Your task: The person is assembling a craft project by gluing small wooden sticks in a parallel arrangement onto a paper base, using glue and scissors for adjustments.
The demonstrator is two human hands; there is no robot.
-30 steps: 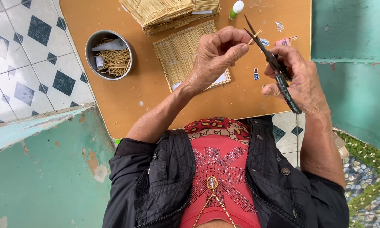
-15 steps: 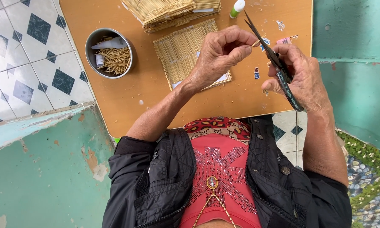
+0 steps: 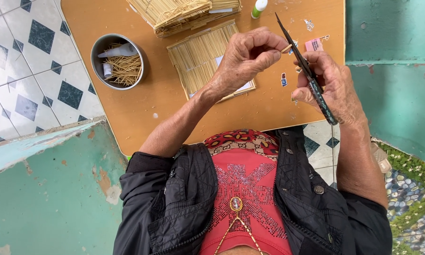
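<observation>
The left hand (image 3: 243, 59) pinches a short stick (image 3: 286, 47) against scissors (image 3: 307, 73) gripped by the right hand (image 3: 330, 85). At nine o'clock lies a finished stick panel (image 3: 198, 54); loose sticks fill the tin (image 3: 118, 61).

stick stack (image 3: 184, 14) cropped, glue bottle (image 3: 258, 7) cropped

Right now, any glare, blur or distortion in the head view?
Head view: soft, even daylight, no hard shadows or glare; hands sharp, left hand pinching a small stick, right hand holding scissors; tin of sticks crisp; wide-lens stretch toward the edges.
</observation>
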